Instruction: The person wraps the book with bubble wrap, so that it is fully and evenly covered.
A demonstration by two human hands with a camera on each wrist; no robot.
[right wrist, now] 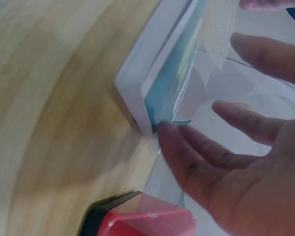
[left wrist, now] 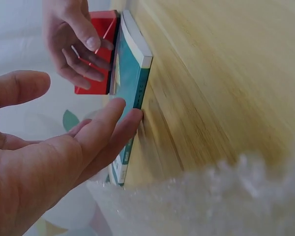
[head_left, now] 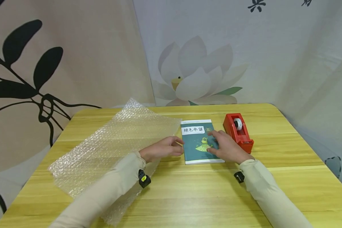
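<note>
A teal book [head_left: 191, 147] with white bands and a yellow-green picture lies flat, cover up, on the wooden table. My left hand [head_left: 163, 148] is at its left edge, fingers loosely bent; in the left wrist view the fingertips come right up to the spine [left wrist: 141, 83], and I cannot tell if they touch. Over the book's right side reaches my right hand [head_left: 229, 147], thumb and fingers spread. One of its fingertips meets the book's edge [right wrist: 155, 96] in the right wrist view. Neither hand grips anything.
A large sheet of bubble wrap [head_left: 102, 158] spreads across the table's left half, its right corner reaching the book and part of it under my left forearm. Just right of the book stands a red tape dispenser [head_left: 246, 145] with a roll of tape [head_left: 238, 124]. A printed curtain [head_left: 102, 57] hangs behind.
</note>
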